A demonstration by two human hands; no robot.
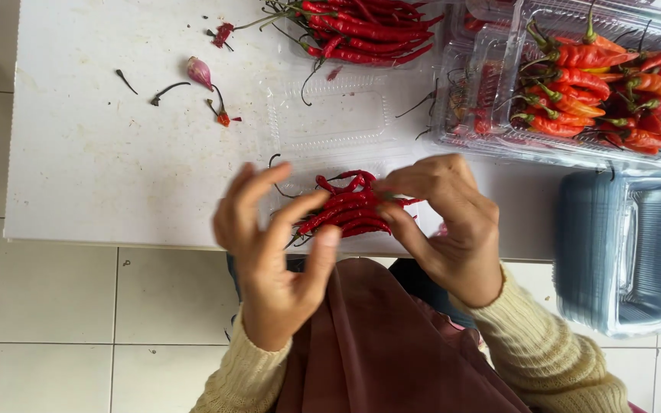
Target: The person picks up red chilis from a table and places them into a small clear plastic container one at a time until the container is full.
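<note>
Far left, white low tabletop (pixel 101 168) over pale floor tiles; a bare foot edge shows at bottom-left corner. On the table's left part: two loose dark stems (pixel 147 88), a small pink-purple shallot (pixel 200 72), a few red chili scraps (pixel 223 34) just beside it.

Left hand (pixel 273 252) sits at the near table edge, palm toward the camera, fingers spread and half curled, thumb and fingertips touching the left end of a small bunch of long thin red chilies (pixel 350 206). Loosely cupped around it, not a tight grip.

The chili bunch lies between both hands, over a shallow clear plastic tray (pixel 330 126) with an open lid, near the table's front edge. Bunch lies roughly crosswise, stems toward the left hand.

Behind it, at the top edge, a bigger pile of long red chilies (pixel 369 27) in another clear tray.

Right hand (pixel 445 226) closes on the right end of the bunch, thumb and forefinger pinching the chili tips, other fingers curled in. Cream knit sleeves on both wrists, maroon cloth below between the arms.

Right side: clear plastic boxes holding shorter red-orange chilies with green stems (pixel 598 84). Below, well apart from the hands, a stack of empty clear plastic containers (pixel 629 252) at the table's right end.
</note>
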